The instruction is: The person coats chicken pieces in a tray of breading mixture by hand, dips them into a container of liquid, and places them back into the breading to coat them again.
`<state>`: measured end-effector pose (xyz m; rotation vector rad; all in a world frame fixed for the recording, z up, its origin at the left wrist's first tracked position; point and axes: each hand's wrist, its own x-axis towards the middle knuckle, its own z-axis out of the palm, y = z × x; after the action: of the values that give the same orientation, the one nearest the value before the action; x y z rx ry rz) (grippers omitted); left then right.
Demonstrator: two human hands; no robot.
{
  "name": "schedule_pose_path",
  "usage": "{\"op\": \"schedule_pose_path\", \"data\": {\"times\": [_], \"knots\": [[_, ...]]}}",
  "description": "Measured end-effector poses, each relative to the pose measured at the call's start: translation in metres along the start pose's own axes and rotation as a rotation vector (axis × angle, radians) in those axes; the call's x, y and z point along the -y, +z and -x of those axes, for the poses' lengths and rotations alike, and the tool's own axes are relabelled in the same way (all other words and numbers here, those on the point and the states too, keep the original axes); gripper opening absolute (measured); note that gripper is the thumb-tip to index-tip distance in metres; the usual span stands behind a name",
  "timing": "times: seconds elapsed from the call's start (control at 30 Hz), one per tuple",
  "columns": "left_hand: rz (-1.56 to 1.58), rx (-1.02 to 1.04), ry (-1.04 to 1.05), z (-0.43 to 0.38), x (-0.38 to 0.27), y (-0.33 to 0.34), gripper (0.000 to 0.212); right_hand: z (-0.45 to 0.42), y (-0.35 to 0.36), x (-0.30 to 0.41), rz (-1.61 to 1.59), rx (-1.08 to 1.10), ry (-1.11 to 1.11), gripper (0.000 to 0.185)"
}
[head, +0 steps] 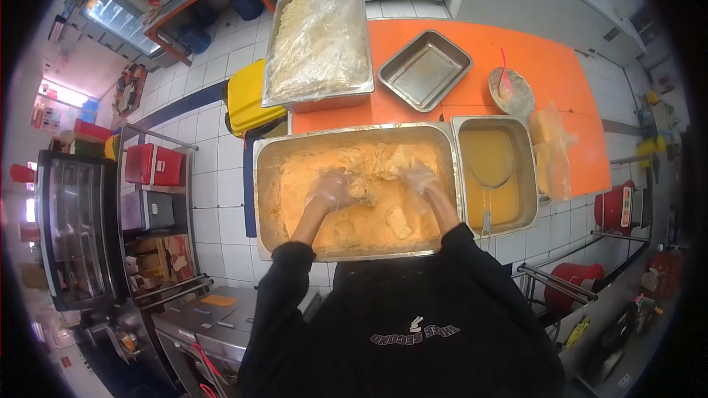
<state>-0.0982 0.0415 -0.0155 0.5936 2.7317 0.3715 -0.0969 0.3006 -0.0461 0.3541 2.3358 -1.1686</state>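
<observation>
A deep steel pan (354, 257) lies before me, its floor covered in orange-tinted flour (301, 177). My left hand (332, 190), in a clear plastic glove, grips a flour-coated piece of food, apparently chicken (362, 192). On the far side of the pan, my right hand (420, 179), gloved the same way, has its fingers on a craggy coated piece (391, 161). Another lump (349, 156) lies beyond my left hand. Nearer to me rest a coated piece (399, 223) and a flour-covered mound (344, 231). The gloves partly hide what my fingers hold.
Right of the pan, a steel container (534, 199) holds yellowish liquid and a wire strainer (489, 182). The orange table (564, 77) bears a steel tray (426, 66), a bowl (525, 105) with a pink spoon, and a plastic bag (553, 155). A plastic-covered tub (321, 50) stands far left.
</observation>
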Motion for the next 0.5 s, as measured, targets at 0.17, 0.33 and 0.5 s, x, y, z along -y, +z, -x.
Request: {"op": "schedule_pose_path", "data": {"times": [0.17,0.33,0.5], "knots": [[0.015,0.305,0.059,-0.051,0.000,0.054,0.073,-0.076,0.042,-0.032,0.108,-0.175,-0.060,0.052],[0.277,0.259,-0.028,-0.014,0.008,0.039,0.075,-0.013,0.007,0.017,0.054,-0.080,-0.114,0.054],[0.100,0.288,0.020,-0.004,0.000,0.038,0.080,0.014,0.021,-0.027,0.647,-0.341,-0.318,0.047]]}}
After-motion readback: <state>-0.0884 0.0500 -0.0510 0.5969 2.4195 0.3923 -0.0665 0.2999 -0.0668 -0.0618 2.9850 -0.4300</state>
